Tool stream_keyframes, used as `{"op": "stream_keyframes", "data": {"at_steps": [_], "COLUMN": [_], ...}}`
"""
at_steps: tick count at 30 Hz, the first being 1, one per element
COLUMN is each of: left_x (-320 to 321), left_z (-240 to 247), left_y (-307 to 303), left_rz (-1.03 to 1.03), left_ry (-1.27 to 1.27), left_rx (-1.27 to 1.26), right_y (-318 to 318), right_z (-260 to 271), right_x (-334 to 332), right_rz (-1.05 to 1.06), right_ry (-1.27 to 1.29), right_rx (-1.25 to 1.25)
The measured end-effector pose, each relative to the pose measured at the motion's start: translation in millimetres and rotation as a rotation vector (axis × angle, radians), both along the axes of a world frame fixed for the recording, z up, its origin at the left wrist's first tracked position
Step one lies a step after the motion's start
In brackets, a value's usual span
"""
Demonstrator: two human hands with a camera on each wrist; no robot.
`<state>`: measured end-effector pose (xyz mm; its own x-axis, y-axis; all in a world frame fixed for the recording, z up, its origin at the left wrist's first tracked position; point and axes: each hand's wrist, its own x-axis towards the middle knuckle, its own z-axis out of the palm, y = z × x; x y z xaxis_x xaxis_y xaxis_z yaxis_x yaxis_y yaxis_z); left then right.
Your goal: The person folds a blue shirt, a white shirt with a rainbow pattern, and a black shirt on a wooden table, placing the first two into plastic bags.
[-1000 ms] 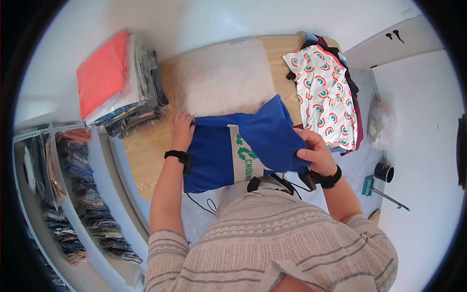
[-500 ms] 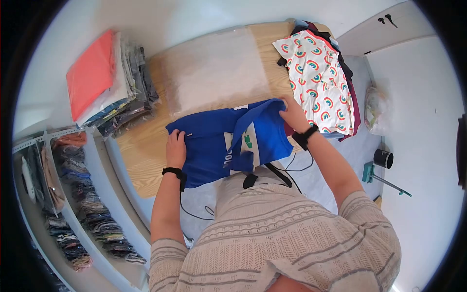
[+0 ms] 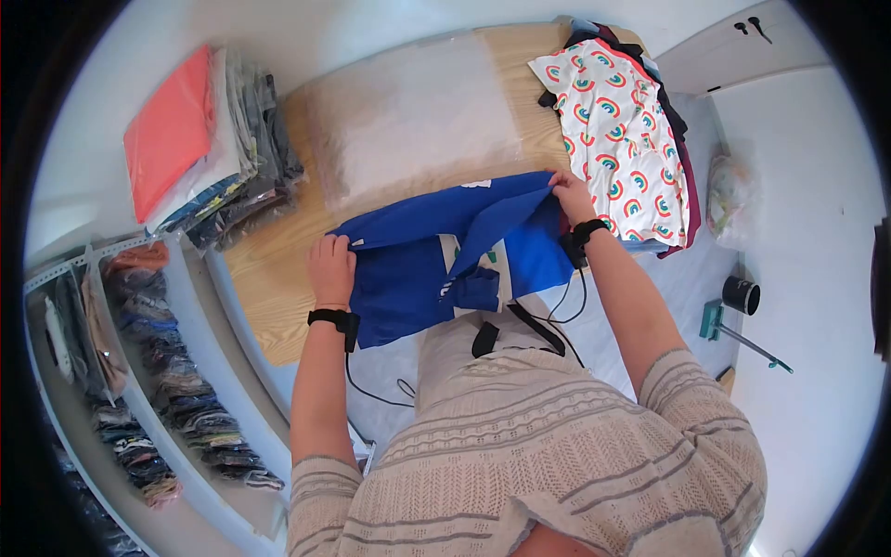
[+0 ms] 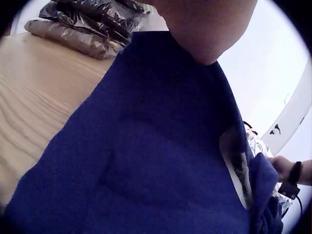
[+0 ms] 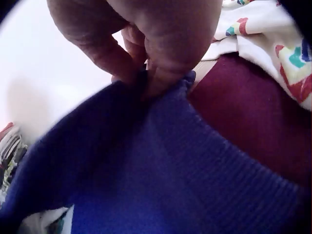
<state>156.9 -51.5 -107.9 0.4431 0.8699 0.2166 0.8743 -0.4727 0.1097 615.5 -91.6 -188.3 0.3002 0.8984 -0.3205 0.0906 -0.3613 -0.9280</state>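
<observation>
A blue garment [image 3: 399, 288] with a pale printed panel lies partly folded along the front edge of the wooden table [image 3: 269, 306]. My left hand [image 3: 331, 271] grips its upper left corner, the fingertips over the cloth. At the upper right corner my right hand [image 3: 573, 197] pinches the fabric. The right wrist view shows thumb and fingers of the right hand [image 5: 141, 44] closed on a ribbed edge of the blue cloth [image 5: 161, 161]. In the left wrist view the left hand [image 4: 209, 24] is at the cloth's top edge; its fingertips are hidden.
Behind the garment lies a clear plastic sheet or bag stack [image 3: 418, 111]. A rainbow-print garment [image 3: 617, 139] tops a clothes pile at right. Bagged clothes [image 3: 172, 130] are stacked at left, above shelves of folded garments [image 3: 186, 371]. A black cup-like object [image 3: 741, 294] is at far right.
From a second ago, my right hand has moved up and away from my body, drawing the right side of the blue garment out. The left hand has shifted its hold to the upper left corner.
</observation>
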Motion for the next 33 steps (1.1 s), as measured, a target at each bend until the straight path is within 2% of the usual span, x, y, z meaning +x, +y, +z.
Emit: {"op": "stream_keyframes", "data": {"at_steps": [3,5,6,7,8,9,10,11,12,13,15,16,19,22,23,25,26,27,29,31,32,33], "left_x": [1,-8,-10,-11,-13,-14,-14,-14,-15,-15,-14,-17,-18,-11,-9,-11,-12,-11,-10,-10,-9,-7], "left_z": [2,-24,-25,-27,-29,-30,-31,-32,-33,-38,-48,-52,-59,-55,-54,-57,-58,-58,-60,-61,-59,-57], "left_y": [-15,-27,-29,-31,-30,-28,-25,-22,-16,-12,-6,-3,2,4,5,5,4,4,3,2,2,2], "left_rz": [-0.024,-0.242,-0.235,-0.179,-0.124,-0.121,0.039,0.196,0.327,0.325,0.331,0.349,0.407,0.467,0.465,0.462,0.461,0.462,0.464,0.455,0.453,0.463], "left_ry": [0.048,0.018,0.025,-0.092,-0.214,-0.214,-0.303,-0.39,-0.328,-0.333,-0.31,-0.336,-0.244,-0.191,-0.192,-0.174,-0.174,-0.186,-0.202,-0.19,-0.19,-0.182], "left_rx": [0.008,-0.332,-0.329,-0.429,-0.526,-0.525,-0.43,-0.334,-0.313,-0.318,-0.175,-0.319,-0.394,-0.45,-0.455,-0.431,-0.434,-0.427,-0.422,-0.393,-0.392,-0.405], "right_y": [5,10,10,9,8,5,-1,-7,-14,-19,-24,-23,-24,-23,-26,-37,-41,-41,-40,-40,-39,-38], "right_z": [8,9,15,19,23,29,36,35,30,37,55,54,36,28,32,41,44,53,73,81,81,80], "right_x": [-5,-16,-19,-24,-30,-35,-39,-46,-52,-62,-93,-100,-107,-100,-94,-78,-74,-80,-110,-144,-160,-175], "right_rz": [-0.072,-0.068,-0.063,-0.058,-0.161,-0.263,-0.331,-0.329,-0.218,-0.109,-0.063,-0.063,-0.021,-0.169,-0.172,-0.36,-0.244,-0.246,0.278,0.413,0.411,0.564], "right_ry": [0.155,0.081,0.086,0.091,-0.188,-0.469,-0.635,-0.638,-0.471,-0.303,0.012,0.006,0.01,0.541,0.538,0.594,0.48,0.478,0.242,0.157,0.158,-0.183], "right_rx": [-0.128,-0.003,-0.011,-0.008,0.094,0.194,0.053,0.05,-0.129,-0.302,-0.492,-0.494,-0.515,-0.28,-0.284,-0.382,-0.493,-0.493,-0.677,-0.751,-0.75,-0.652]}}
